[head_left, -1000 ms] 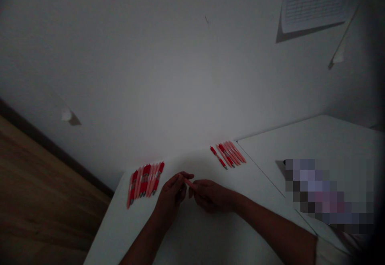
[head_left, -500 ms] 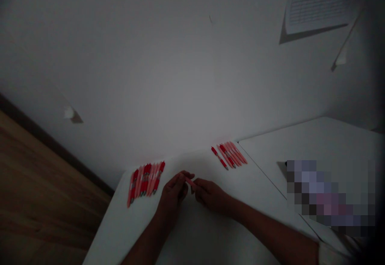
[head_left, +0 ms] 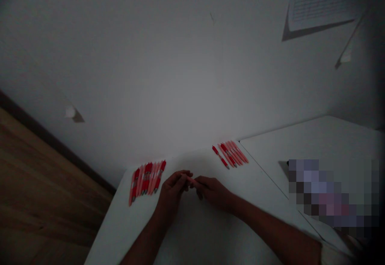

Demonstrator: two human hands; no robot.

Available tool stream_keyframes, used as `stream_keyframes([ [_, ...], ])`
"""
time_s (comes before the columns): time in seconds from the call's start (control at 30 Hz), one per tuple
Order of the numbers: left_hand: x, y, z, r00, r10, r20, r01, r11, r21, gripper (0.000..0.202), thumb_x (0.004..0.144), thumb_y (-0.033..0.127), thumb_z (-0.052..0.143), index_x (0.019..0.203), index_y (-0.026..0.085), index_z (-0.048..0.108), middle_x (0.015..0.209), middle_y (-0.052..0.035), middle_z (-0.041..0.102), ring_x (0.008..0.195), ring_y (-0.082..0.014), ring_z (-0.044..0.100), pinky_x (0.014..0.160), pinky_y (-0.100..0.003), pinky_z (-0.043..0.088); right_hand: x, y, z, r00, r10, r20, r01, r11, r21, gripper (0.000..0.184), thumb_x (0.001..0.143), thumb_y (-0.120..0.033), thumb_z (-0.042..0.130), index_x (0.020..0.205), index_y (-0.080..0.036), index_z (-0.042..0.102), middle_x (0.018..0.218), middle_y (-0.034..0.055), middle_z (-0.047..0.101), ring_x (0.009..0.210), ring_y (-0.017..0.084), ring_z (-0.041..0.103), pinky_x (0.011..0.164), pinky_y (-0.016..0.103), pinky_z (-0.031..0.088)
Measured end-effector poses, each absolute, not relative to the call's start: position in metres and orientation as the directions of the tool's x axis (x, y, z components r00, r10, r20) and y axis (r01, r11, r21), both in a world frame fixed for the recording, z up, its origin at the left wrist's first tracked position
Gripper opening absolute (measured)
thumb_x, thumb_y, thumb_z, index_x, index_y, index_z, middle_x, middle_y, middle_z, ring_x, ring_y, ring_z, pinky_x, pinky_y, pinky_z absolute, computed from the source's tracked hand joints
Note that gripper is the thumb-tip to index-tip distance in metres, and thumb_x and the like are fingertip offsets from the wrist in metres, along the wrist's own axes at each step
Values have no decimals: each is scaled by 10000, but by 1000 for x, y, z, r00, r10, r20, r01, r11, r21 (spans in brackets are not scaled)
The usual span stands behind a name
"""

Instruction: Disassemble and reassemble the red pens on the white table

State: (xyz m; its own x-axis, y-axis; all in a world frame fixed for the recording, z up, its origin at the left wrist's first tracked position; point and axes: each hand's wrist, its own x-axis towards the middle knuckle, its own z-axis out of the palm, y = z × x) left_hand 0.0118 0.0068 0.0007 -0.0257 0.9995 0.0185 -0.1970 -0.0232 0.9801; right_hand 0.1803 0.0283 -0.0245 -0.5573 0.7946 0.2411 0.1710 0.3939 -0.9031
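right hand (head_left: pixel 211 190) shifted; pen (head_left: pixel 191 180) between it, left hand (head_left: pixel 173 188)

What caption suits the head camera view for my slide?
Left hand and right hand grip a pink pen near two rows of red and pink pens on a white table.

Here on my white table (head_left: pixel 120 225), a packed row of red and pink pens (head_left: pixel 146 178) lies at my eleven o'clock; and at one, a smaller pen row (head_left: pixel 229 155), one red pen (head_left: pixel 220 157) slightly apart!
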Motion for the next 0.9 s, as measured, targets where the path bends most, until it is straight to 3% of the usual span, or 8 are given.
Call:
stream_keyframes([
  [0.07, 8, 7, 2, -13, 1000, -1, -124, 0, 992, 249, 763, 334, 704, 927, 146, 707, 833, -72, 705, 715, -129, 614, 686, -249, 492, 186, 29, -22, -546, 793, 270, 279, 477, -834, 396, 976, -467, 330, 966, -195, 618, 708, 2, 611, 660, 126, 564, 653, 234, 401],
  [0.2, 2, 8, 1, 10, 992, -128, -100, 128, 987, 316, 731, 331, 738, 971, 128, 705, 886, -101, 733, 819, -166, 667, 801, -285, 517, 196, 29, -18, -553, 771, 317, 458, 598, -657, 352, 988, -414, 323, 1084, -226, 604, 978, 51, 673, 875, 167, 611, 751, 260, 401],
  [0.47, 2, 9, 1, -23, 983, -180, -87, 177, 980, 344, 675, 350, 778, 911, 108, 713, 885, -136, 744, 796, -198, 699, 801, -310, 539, 199, 28, -18, -577, 744, 337, 562, 661, -497, 331, 992, -356, 317, 1102, -211, 595, 952, 68, 679, 845, 184, 619, 709, 271, 390],
  [0.6, 0, 8, 6, -8, 1000, -29, 210, 30, 977, 258, 723, 388, 716, 836, 157, 719, 672, -65, 717, 615, -184, 664, 619, -296, 522, 200, 27, -17, -581, 743, 332, 573, 663, -481, 335, 992, -359, 314, 1076, -203, 598, 940, 70, 680, 829, 183, 617, 694, 275, 378],
  [0.7, -4, 5, 13, 67, 984, 166, 478, -177, 860, 198, 772, 396, 656, 787, 206, 712, 588, -13, 649, 539, -152, 576, 538, -259, 437, 202, 27, -17, -597, 729, 335, 552, 676, -488, 322, 985, -364, 333, 1058, -205, 604, 925, 61, 679, 810, 176, 613, 686, 272, 369],
  [0.8, -8, 2, 20, 210, 933, 294, 614, -359, 703, 182, 814, 372, 613, 746, 219, 684, 677, -17, 622, 609, -150, 537, 576, -258, 393, 204, 28, -17, -632, 693, 346, 498, 706, -505, 309, 980, -355, 345, 1057, -207, 605, 922, 54, 678, 805, 169, 612, 683, 264, 365],
  [0.9, -10, 0, 23, 318, 899, 301, 657, -437, 614, 198, 867, 358, 550, 770, 220, 653, 735, -19, 592, 675, -158, 536, 640, -271, 390, 204, 28, -18, -648, 677, 350, 479, 719, -504, 307, 979, -347, 347, 1026, -205, 614, 895, 51, 678, 774, 165, 610, 664, 260, 356],
])
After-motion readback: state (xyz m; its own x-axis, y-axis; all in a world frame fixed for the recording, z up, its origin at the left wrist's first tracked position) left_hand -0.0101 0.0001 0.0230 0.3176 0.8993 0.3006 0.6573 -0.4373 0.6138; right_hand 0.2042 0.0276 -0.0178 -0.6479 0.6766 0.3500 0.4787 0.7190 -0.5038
